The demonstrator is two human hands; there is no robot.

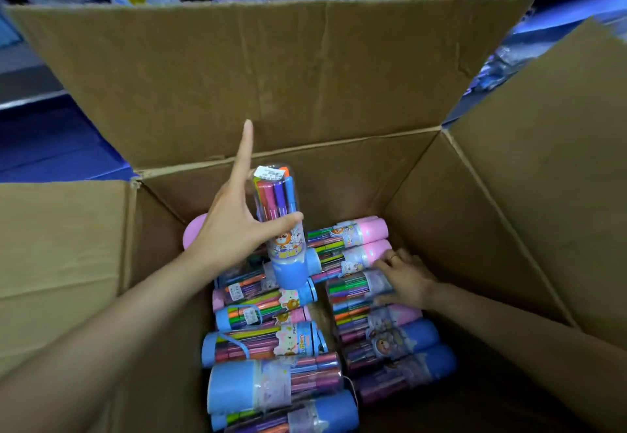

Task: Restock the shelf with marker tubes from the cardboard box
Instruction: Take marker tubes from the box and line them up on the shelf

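Left hand (230, 229) fingers grip blue-capped marker tube (283, 229) (label unreadable); right hand (407, 278) fingers rest, relaxed, on boxed tubes (366, 259).

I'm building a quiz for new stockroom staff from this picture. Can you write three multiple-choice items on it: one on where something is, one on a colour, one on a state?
1. Where is the right hand?
A. Down in the cardboard box among the lying marker tubes
B. On the shelf
C. On a box flap

2. What colour is the cap of the marker tube held by the left hand?
A. Pink
B. Blue
C. Green

3. How does the held tube stand?
A. Flat among the rest
B. Lifted above the others, roughly upright, cap end down
C. Already on the shelf

Answers:
1 A: the hand rests on tubes beside the pink-capped tubes inside the box.
2 B: its lower end is blue.
3 B: it stands clear above the lying tubes, thumb across it.
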